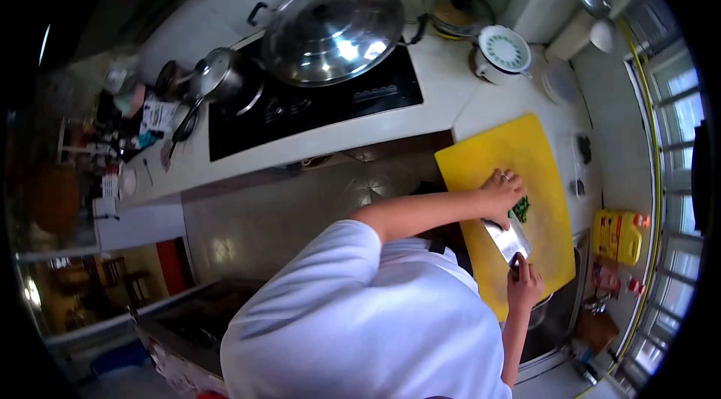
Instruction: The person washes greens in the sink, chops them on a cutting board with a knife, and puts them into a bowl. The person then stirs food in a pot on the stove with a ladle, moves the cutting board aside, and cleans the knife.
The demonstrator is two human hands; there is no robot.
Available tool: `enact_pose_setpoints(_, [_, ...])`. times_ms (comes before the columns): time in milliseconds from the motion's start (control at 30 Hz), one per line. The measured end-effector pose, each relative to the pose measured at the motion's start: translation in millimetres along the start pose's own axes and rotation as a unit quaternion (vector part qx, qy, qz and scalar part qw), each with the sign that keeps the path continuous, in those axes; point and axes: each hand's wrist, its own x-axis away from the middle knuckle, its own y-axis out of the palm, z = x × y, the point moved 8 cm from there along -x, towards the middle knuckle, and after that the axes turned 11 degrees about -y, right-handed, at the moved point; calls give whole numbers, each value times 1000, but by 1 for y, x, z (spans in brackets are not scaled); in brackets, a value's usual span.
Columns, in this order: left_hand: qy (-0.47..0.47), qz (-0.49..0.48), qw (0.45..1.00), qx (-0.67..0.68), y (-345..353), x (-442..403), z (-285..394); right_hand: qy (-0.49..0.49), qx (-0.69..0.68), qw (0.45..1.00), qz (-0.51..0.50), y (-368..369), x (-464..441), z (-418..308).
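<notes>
On a yellow cutting board [518,140] lies a small pile of chopped green herbs [521,209]. My left hand [502,195] rests over the herbs with its fingers curled, a ring on one finger; its thumb is down by the far end of the blade. My fingertips are partly hidden. In my right hand [525,285] is the dark handle of a cleaver [507,240], fingers wrapped round it. Its broad shiny blade lies low over the board, beside the herbs and close to my left thumb.
A large lidded wok [330,31] and a lidded pot [218,78] stand on the black cooktop [315,117]. Beyond the board are a white enamel pot [503,54] and a yellow oil jug [617,236]. The sink [552,331] lies partly under the board's near edge.
</notes>
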Motion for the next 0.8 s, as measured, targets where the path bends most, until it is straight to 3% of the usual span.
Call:
enact_pose_setpoints(67, [-24,-49,998,14,9,-8,1,-29,5,1000,10,-7,-6,2])
enact_pose_setpoints(300, [-60,-25,998,6,8,-31,-4,-60,31,998,2,-20,-7,9])
enact_pose_setpoints(367, [-57,3,997,58,32,-51,-13,-75,33,995,49,-25,1,10])
enact_pose_setpoints(433, [-54,-65,995,59,30,-65,-18,-41,48,998,29,-24,14,19])
enact_pose_setpoints(467, [-135,-82,982,101,22,-65,-30,-11,37,999,25,-30,14,18])
enact_pose_setpoints(533, [-102,104,931,336,39,-69,-65,23,41,999,23,-34,24,18])
enact_pose_setpoints(633, [-154,84,955,241,17,-46,-90,60,35,997,42,-34,27,14])
enact_pose_setpoints(800, [-141,85,943,290,43,-26,-91,129,50,990,36,-30,40,9])
